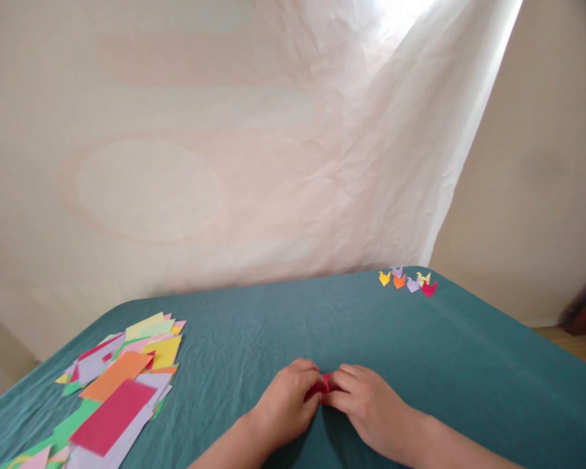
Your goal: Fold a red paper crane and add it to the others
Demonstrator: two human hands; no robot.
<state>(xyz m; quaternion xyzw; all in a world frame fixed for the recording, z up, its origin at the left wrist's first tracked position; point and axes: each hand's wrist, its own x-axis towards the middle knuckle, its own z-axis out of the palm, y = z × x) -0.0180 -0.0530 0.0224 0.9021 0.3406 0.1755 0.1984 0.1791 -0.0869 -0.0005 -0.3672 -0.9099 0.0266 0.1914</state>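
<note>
Near the front middle of the table, a small folded piece of red paper (326,384) is pinched between both hands. My left hand (293,397) grips its left side, with the fingers curled and the thumb below. From the right, my right hand (364,404) closes thumb and fingers on the other side. Most of the paper is hidden behind the fingers, so its full shape cannot be made out.
A green cloth covers the table (254,332). On the left lies a loose heap of coloured paper sheets (117,374). Several small folded paper birds (399,281) stand at the far right edge. Behind the table hangs a pale sheet (273,163).
</note>
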